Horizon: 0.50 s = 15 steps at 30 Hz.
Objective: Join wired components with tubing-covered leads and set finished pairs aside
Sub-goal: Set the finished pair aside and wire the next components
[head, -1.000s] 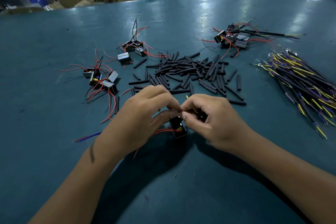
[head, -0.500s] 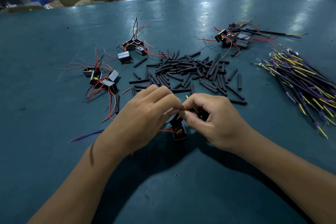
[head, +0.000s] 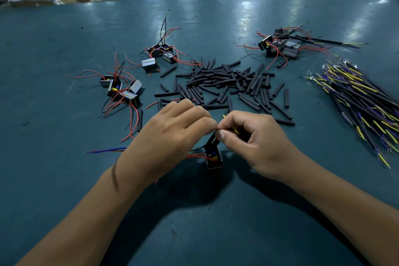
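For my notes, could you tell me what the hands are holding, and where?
Both the left hand and right hand pinch the thin wire leads above the small black component, not its body.

No readable text, labels or numbers anywhere.

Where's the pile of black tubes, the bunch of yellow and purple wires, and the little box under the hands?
black tubes [head: 226, 81], head view, pile's middle
yellow and purple wires [head: 358, 101], head view, bundle's middle
little box [head: 214, 157], head view, open top

Tubing pile [head: 226, 84]: counter [head: 64, 34] centre.
Lead bundle [head: 362, 103]: right edge.
Component clusters [head: 121, 88]: left of tubing pile.
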{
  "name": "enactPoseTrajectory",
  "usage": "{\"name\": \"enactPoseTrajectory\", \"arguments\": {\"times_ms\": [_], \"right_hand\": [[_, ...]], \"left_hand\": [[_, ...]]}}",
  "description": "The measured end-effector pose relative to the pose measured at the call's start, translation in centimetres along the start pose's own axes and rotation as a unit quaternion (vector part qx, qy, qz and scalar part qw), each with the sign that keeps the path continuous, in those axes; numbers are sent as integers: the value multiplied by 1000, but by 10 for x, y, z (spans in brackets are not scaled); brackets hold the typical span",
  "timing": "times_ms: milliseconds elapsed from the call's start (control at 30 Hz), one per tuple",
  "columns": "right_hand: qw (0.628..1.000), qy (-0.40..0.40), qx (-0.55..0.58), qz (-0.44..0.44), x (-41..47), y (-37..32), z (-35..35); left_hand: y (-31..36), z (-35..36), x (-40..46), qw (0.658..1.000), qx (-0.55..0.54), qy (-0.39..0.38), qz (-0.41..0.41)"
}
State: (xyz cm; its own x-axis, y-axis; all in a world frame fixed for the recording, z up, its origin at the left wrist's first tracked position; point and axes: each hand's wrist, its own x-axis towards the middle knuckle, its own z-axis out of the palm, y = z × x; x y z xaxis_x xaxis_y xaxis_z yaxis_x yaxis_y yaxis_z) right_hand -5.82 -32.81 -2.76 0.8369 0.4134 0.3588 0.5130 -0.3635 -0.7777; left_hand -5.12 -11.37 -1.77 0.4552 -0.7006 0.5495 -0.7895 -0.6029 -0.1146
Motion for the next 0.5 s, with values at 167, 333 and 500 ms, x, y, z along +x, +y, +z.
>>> {"name": "enactPoseTrajectory", "arguments": {"times_ms": [167, 333, 500], "right_hand": [[1000, 1, -2, -4, 0, 1, 0], [1000, -3, -2, -6, 0, -1, 0], [1000, -4, -25, -15, -1, -3, 0]], "left_hand": [[2, -4, 2, 1000, 2, -8, 3], [8, -13, 6, 999, -19, -34, -3], [16, -24, 16, 993, -74, -78, -42]]}}
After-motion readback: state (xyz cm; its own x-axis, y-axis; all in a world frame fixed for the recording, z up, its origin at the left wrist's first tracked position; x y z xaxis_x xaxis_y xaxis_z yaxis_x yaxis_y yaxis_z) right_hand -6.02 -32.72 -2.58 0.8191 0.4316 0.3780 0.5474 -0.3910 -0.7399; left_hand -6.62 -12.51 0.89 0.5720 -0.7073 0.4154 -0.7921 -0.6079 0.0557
